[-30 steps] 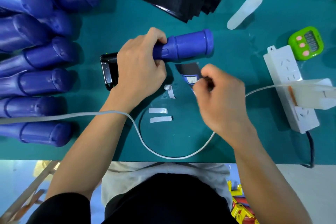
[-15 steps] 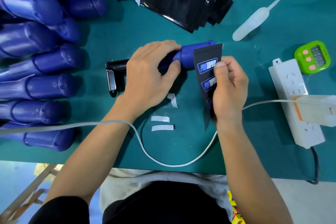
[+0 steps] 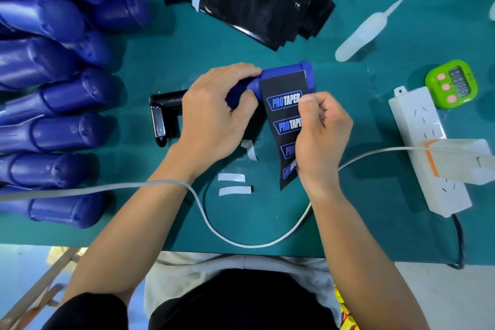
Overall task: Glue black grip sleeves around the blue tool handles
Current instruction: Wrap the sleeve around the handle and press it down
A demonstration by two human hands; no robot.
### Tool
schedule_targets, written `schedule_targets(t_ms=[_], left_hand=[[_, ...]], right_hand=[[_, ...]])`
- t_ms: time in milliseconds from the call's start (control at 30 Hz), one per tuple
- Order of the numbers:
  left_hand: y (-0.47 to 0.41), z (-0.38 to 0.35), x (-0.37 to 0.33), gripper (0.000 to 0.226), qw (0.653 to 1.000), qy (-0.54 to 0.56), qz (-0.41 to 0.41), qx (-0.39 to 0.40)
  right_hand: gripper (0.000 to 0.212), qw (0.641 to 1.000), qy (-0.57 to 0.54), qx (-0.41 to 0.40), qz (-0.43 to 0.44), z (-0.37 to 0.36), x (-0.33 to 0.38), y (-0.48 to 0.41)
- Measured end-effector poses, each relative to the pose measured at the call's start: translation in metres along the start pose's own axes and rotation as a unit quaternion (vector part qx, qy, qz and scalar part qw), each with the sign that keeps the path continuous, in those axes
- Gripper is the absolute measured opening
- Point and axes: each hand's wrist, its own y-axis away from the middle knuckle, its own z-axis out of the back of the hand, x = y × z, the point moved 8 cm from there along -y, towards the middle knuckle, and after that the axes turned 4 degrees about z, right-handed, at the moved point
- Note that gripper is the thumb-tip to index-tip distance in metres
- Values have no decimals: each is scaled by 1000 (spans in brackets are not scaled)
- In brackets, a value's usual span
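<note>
1. The teal tabletop [image 3: 401,209] carries everything. The blue tool handle [image 3: 284,72] lies crosswise near its middle, thick end to the right.
2. A pile of spare blue handles [image 3: 53,128] lies well to the left of that handle.
3. A fanned stack of black sleeves [image 3: 254,2] lies beyond the handle.
4. A white power strip [image 3: 423,142] sits well to the handle's right.
5. The left hand [image 3: 214,115] grips the handle's narrow neck, fingers curled over it and thumb beneath.
6. The right hand [image 3: 321,136], just nearer the person than the handle, pinches the right edge of the black grip sleeve [image 3: 284,115], with the thumb on the printed face and the other fingers curled.
7. The sleeve hangs from the handle's thick end toward the person. Its top edge seems to lie against the handle, though whether it is stuck there is unclear.
8. A white squeeze bottle [image 3: 361,35] lies beyond and to the right of the handle.
9. A green timer [image 3: 452,84] sits to the handle's right.
10. Small white strips [image 3: 233,183] lie nearer the person than the handle.
</note>
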Motion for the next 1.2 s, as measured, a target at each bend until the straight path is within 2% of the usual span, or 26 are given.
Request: schedule_targets(t_ms=[333, 633, 967, 1200], left_hand=[[1, -1, 2, 26, 1000, 11, 13, -10], [-5, -6, 6, 15, 993, 23, 98, -56], [-5, -9, 10, 15, 993, 28, 105, -55], [-5, -9, 16, 12, 990, 58, 121, -47]], right_hand=[[34, 1000, 29, -1, 0, 0, 1, 4], [35, 999, 34, -3, -15, -1, 3, 4], [31, 999, 39, -7, -22, 5, 1, 1], [32, 998, 60, -15, 8, 4, 5, 4]])
